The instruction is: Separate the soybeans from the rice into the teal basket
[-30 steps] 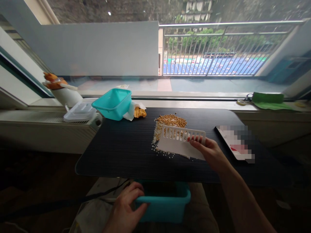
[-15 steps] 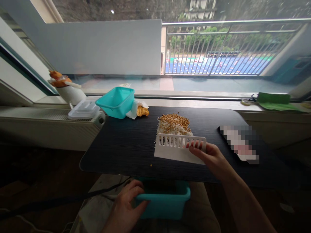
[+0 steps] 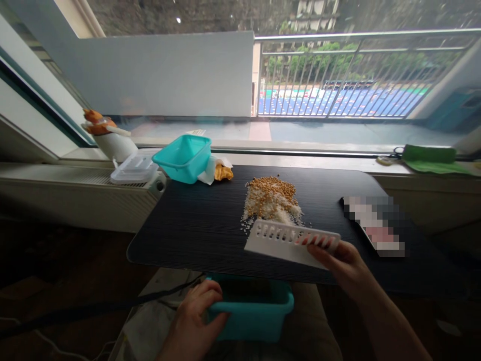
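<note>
My right hand (image 3: 340, 260) pinches the right end of a white plastic panel (image 3: 285, 245) with a row of slots along its upper edge. The panel is tilted, just on my side of a pile of yellow beans (image 3: 276, 188) and white rice-like grains (image 3: 259, 205) on the dark table. Below the table's front edge, my left hand (image 3: 199, 313) is closed round the left rim of a teal plastic bin (image 3: 255, 318). The bin sits at my lap, and its inside is too dark to make out.
On the dark table (image 3: 188, 225), a second teal bin (image 3: 184, 160) stands at the back left beside crumpled tissue and an orange-brown scrap (image 3: 224, 173). A blurred-out phone-like object (image 3: 374, 225) lies at right. A clear lid (image 3: 135, 166) rests on the radiator; green cloth (image 3: 430, 158) on the sill.
The slotted panel has come back toward me and to the right, away from the pile, and leans flatter. A lone bean near the table's front edge no longer shows. My left hand stays put.
</note>
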Demonstrator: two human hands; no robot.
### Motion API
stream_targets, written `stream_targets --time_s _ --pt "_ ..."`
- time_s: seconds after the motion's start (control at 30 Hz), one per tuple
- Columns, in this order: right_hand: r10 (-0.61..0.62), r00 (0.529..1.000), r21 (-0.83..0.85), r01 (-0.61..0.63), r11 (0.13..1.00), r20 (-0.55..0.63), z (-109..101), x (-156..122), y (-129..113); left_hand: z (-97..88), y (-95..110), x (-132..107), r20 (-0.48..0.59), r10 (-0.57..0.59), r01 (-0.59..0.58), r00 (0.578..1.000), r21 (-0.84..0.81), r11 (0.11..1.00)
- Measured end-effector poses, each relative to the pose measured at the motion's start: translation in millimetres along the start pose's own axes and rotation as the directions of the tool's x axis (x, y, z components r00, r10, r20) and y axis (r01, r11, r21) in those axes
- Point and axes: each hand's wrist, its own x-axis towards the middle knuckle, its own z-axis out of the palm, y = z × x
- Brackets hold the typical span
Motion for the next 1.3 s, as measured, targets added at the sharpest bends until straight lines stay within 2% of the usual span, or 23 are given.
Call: stream_targets --time_s 0.07,0.1,0.17,0.43,0.63,0.93,1.3 --pt "-0.044 0.971 0.006 0.046 0.999 -0.236 -9.8 5.3 -0.1 2.6 3.9 2.1 0.027 -0.008 0.008 1.000 -0.001 1.000" --pt "-0.045 0.949 -0.003 0.046 0.999 -0.311 -13.7 9.1 0.0 4.0 5.8 3.2 0.042 -0.008 0.008 0.999 -0.003 1.000" --pt "-0.035 0.925 -0.014 0.032 0.999 -0.378 -19.3 16.9 0.1 6.3 9.1 5.3 0.071 -0.007 0.007 0.997 -0.007 1.000" --pt "-0.049 0.965 0.023 0.056 0.998 -0.257 -15.0 36.0 1.0 7.6 15.5 6.7 0.103 -0.007 0.007 0.995 -0.004 1.000" --pt "-0.009 0.980 0.053 0.020 0.998 -0.197 -17.1 34.9 -4.5 6.1 13.7 5.6 0.099 -0.020 0.020 0.995 -0.002 1.000" --pt "-0.033 0.973 0.029 0.041 0.999 -0.230 -11.8 34.5 -5.8 7.1 15.2 7.5 0.083 0.011 -0.010 0.996 -0.015 1.000" --pt "-0.035 0.986 -0.002 0.035 0.999 -0.163 -19.0 22.8 -10.0 6.8 11.2 6.9 0.045 -0.002 0.002 0.999 -0.013 1.000"
